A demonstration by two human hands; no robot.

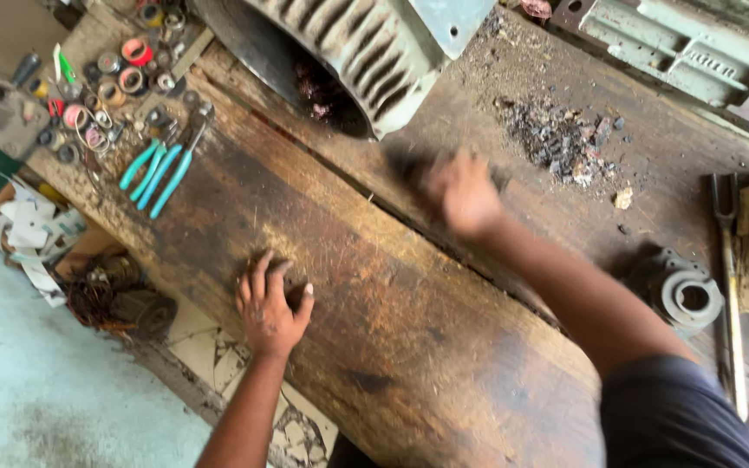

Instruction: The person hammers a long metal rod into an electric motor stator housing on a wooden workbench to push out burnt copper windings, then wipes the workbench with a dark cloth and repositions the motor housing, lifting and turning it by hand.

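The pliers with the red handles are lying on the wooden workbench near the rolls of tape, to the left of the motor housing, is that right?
Not quite: the head view shows the pliers have teal handles, not red. The rest holds: they lie on the wooden workbench near the rolls of tape, left of the motor housing.

- The single head camera is looking steeply down from above the person's shoulders onto a wooden bench [374, 286], tilted so the bench is running diagonally.
- It is sitting close: the left hand [269, 305] and the blurred right hand [461, 192] are filling the middle.
- Beyond the fingers, the motor housing [366, 52] is getting cut off by the top edge; pliers [159, 169] are lying up-left of the left fingers.
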